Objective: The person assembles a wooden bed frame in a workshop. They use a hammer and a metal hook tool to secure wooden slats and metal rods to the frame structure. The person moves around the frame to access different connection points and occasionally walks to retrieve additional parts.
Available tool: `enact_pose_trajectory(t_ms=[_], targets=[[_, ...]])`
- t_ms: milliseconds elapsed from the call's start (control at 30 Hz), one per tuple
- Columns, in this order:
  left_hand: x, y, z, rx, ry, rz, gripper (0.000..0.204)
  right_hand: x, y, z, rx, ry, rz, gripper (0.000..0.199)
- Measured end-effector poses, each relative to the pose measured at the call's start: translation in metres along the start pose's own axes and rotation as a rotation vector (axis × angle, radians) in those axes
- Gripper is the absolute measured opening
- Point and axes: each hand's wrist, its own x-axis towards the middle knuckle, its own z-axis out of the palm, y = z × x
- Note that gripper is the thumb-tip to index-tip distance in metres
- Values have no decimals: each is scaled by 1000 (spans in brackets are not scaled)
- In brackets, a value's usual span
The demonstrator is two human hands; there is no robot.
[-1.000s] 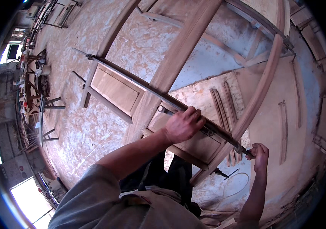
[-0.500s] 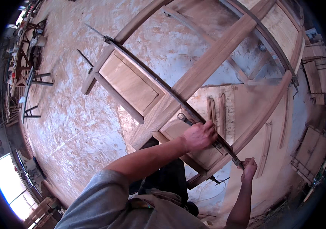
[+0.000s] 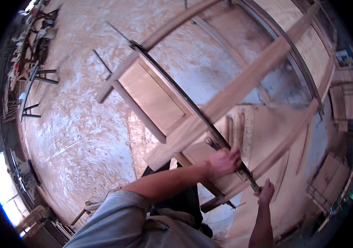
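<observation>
A long dark bar clamp (image 3: 172, 80) lies across a wooden frame with panels (image 3: 151, 95). My left hand (image 3: 224, 160) is closed at the bar near its close end. Beside that fist sticks out a dark tool with a ring-shaped end (image 3: 208, 140); whether my fingers hold it too is hidden. My right hand (image 3: 266, 191) is closed at the end of the clamp, where its screw handle would be; the fingers partly cover that end. A wide wooden rail (image 3: 246, 76) passes beneath the bar.
Thin wooden strips (image 3: 241, 128) lie on a sheet of board (image 3: 267, 136) under the frame. A second dark curved bar (image 3: 296, 53) crosses the frame's far right. A dark metal stand (image 3: 31, 91) is at the left. Wooden panels (image 3: 329, 175) lie at the right.
The view has shifted, so the frame and clamp appear further right and lower. Both hands stay at the clamp's close end, the right one turned slightly.
</observation>
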Motion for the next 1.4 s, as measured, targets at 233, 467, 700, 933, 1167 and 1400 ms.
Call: enact_pose_trajectory(t_ms=[233, 467, 700, 933, 1167, 1400], targets=[[-2, 0, -4, 0, -81, -7, 20, 22, 31, -15, -71, -141, -49, 28], [-2, 6, 3, -43, -68, -67, 21, 40, 12, -16, -144, -262, 270, 38], [-2, 3, 9, -76, -44, -76, 20, 54, -4, -14, -318, -414, 459, 35], [1, 2, 3, -55, -49, -59, 19, 50, -10, -6, -439, -403, 531, 36], [3, 1, -2, -53, -51, -45, 23, 18, 12, -14, -287, -237, -44, 26], [1, 2, 0, -54, -51, -52, 27, 49, -5, -16, -760, -488, 55, 29]])
